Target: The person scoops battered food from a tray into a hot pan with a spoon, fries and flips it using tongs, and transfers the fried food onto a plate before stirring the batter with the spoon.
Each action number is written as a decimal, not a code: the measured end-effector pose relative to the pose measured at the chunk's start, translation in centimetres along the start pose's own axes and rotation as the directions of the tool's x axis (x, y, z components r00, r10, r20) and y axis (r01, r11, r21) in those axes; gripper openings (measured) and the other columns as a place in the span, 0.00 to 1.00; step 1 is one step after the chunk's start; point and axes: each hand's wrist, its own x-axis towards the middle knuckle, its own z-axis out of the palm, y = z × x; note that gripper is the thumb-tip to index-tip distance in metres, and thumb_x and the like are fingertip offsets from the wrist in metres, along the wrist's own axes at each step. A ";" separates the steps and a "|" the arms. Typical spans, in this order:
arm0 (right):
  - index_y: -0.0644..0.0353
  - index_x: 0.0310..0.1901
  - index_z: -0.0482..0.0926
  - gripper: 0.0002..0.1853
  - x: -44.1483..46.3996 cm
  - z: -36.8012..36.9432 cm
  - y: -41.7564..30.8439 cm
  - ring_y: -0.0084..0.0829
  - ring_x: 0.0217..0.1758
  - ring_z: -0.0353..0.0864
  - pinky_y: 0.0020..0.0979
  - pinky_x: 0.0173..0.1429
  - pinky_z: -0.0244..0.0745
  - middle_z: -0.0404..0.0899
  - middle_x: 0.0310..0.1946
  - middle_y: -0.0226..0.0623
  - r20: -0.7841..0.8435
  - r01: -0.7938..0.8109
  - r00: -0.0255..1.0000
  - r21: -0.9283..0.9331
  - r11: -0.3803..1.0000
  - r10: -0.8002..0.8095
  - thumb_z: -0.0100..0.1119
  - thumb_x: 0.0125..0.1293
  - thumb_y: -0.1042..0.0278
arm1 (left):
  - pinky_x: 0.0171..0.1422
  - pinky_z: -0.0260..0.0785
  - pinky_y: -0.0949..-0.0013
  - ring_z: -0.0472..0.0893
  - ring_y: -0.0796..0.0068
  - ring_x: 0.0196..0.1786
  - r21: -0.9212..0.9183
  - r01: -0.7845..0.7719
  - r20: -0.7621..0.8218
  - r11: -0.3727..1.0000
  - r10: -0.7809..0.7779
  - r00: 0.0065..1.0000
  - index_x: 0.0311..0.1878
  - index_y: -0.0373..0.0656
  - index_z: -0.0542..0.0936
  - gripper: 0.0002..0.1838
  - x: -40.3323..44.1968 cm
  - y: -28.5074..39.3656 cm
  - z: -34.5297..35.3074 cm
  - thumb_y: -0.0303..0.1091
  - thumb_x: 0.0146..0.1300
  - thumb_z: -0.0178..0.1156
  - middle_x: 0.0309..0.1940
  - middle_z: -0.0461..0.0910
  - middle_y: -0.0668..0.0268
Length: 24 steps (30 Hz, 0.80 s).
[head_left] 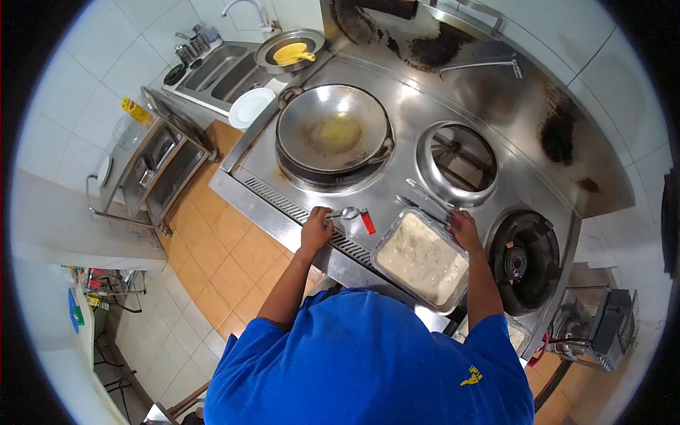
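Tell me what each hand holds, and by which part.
The left hand holds a shiny silver metal spoon by its handle; the right hand grips what look like long silver metal tongs by their near end.

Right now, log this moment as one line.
left hand: holding spoon | right hand: holding tongs | tub: pale mixture inside | wok: yellowish liquid inside
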 end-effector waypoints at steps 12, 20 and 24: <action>0.56 0.65 0.64 0.42 0.1 0.6 1.3 0.46 0.63 0.66 0.40 0.68 0.63 0.67 0.59 0.44 0.120 -0.192 0.968 -0.208 0.959 0.220 0.73 0.47 0.64 | 0.46 0.73 0.54 0.79 0.49 0.42 0.177 -0.021 0.122 0.984 -0.001 0.993 0.44 0.44 0.78 0.15 2.5 -1.0 0.3 0.30 0.51 0.59 0.43 0.77 0.55; 0.58 0.64 0.64 0.45 -0.3 0.2 0.4 0.46 0.59 0.70 0.41 0.64 0.64 0.71 0.55 0.45 0.022 -0.071 0.997 -0.225 0.972 0.077 0.74 0.41 0.66 | 0.41 0.73 0.54 0.81 0.53 0.39 0.251 -0.116 0.171 0.961 0.074 0.983 0.38 0.46 0.79 0.08 3.5 -2.1 1.1 0.30 0.55 0.54 0.38 0.79 0.59; 0.60 0.64 0.64 0.45 -0.1 0.0 0.9 0.45 0.57 0.71 0.40 0.64 0.63 0.73 0.51 0.46 0.054 -0.049 0.997 -0.162 0.985 0.058 0.75 0.40 0.67 | 0.42 0.74 0.54 0.81 0.53 0.39 0.288 -0.091 0.197 0.953 0.034 0.980 0.37 0.45 0.79 0.08 4.0 -2.3 1.3 0.30 0.53 0.56 0.37 0.79 0.58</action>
